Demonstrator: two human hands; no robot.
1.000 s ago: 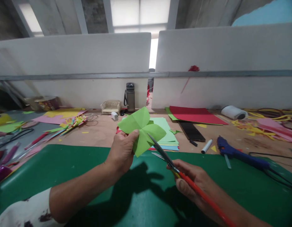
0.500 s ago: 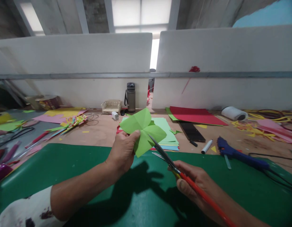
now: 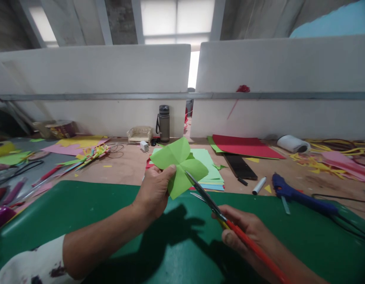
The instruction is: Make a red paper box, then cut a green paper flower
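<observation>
My left hand pinches a light green paper flower between thumb and fingers. The flower has rounded petals and crease lines meeting at its middle. In my right hand is a pair of scissors with red handles and parted metal blades. The upper blade lies at the flower's right side, its tip near the centre; the lower blade sits below the paper. Both hands are raised over a green mat, which carries their shadows. My right fingers partly hide the scissor handles.
Behind the flower lies a stack of coloured paper. A phone, a marker and a blue glue gun are to the right. A dark bottle stands by the wall, near a small toy sofa. Paper scraps lie left.
The whole view has shifted slightly downward in the picture. Both hands, the flower and the scissors keep nearly the same positions, with the blades still parted.
</observation>
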